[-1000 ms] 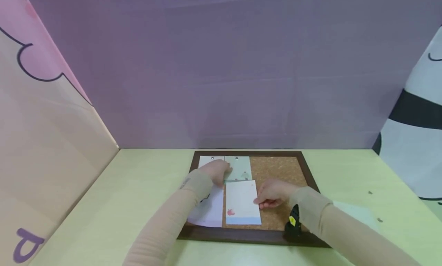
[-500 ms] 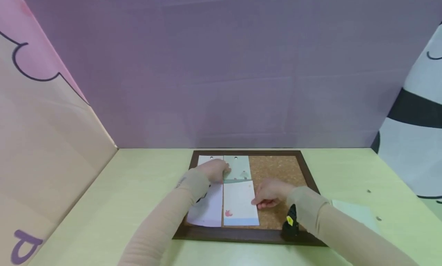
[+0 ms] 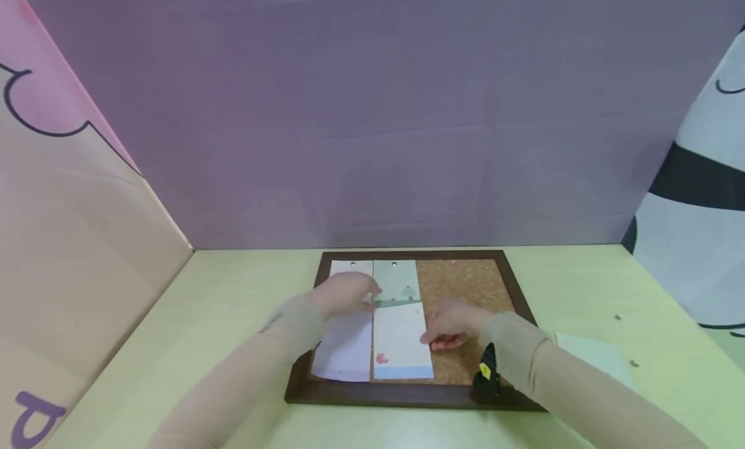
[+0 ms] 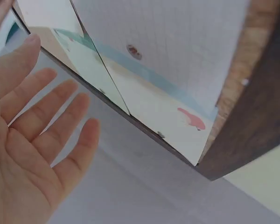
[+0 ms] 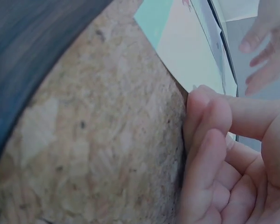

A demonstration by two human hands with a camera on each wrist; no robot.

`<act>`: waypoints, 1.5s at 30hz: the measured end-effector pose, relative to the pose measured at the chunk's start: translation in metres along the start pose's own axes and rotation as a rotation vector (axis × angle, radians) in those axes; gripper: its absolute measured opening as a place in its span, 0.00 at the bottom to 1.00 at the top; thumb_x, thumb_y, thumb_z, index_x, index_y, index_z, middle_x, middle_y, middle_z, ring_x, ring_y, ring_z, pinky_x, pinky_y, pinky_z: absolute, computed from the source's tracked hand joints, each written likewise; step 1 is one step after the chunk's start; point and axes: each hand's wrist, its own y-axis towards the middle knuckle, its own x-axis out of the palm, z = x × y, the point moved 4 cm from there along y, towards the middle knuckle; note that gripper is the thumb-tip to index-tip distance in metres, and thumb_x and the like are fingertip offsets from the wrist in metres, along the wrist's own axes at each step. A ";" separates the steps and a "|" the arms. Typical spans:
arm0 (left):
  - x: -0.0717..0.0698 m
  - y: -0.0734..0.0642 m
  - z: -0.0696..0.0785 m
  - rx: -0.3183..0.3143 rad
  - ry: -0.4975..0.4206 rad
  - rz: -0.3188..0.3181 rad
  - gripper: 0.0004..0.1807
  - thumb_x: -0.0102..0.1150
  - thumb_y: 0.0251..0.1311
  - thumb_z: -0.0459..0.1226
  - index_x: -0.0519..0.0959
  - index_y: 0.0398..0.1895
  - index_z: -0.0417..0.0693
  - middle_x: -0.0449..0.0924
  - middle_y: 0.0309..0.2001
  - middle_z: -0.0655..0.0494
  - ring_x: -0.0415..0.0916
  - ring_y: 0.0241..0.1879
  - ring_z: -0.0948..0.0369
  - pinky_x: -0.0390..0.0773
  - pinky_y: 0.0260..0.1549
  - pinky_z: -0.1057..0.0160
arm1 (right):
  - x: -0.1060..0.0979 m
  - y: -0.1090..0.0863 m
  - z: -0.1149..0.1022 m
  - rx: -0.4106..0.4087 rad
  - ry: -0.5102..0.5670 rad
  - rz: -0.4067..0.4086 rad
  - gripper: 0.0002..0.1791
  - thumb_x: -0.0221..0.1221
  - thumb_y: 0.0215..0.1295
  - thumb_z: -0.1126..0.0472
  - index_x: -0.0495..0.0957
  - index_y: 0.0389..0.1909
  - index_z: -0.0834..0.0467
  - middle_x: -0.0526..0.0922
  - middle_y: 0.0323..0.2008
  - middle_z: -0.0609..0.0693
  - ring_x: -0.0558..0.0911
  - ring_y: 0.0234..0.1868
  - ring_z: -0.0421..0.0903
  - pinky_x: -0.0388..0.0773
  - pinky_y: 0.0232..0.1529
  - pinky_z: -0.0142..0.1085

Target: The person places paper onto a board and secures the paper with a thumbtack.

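A framed corkboard [image 3: 465,281] lies on the table. Along its top, a pale sheet [image 3: 343,352] at left and a greenish sheet [image 3: 398,281] each carry a small round pin. Below the greenish one lies a white note sheet [image 3: 401,342] with a red figure and a blue lower band. My right hand [image 3: 455,325] pinches this note's right edge between thumb and curled fingers; the exact contact is partly hidden in the right wrist view. Over the left sheet hovers my left hand [image 3: 346,292], fingers spread and holding nothing in the left wrist view [image 4: 42,116].
To the board's right, a pale sheet [image 3: 596,357] lies partly behind my right forearm. Two small pins [image 3: 618,317] sit on the tabletop near it. A black piece with a yellow mark [image 3: 486,371] is under my right wrist. A purple-grey backdrop stands behind.
My left hand has drawn back leftward off the note's upper edge, its fingers loosening. The right hand stays at the note's right edge. The whole view has shifted slightly.
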 end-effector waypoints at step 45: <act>0.026 -0.013 0.033 0.068 0.174 -0.075 0.10 0.74 0.43 0.43 0.80 0.22 0.52 0.79 0.23 0.63 0.76 0.29 0.64 0.78 0.40 0.67 | 0.003 -0.005 -0.012 0.042 -0.130 0.016 0.11 0.67 0.54 0.60 0.80 0.16 0.58 0.76 0.12 0.45 0.72 0.13 0.35 0.65 0.13 0.22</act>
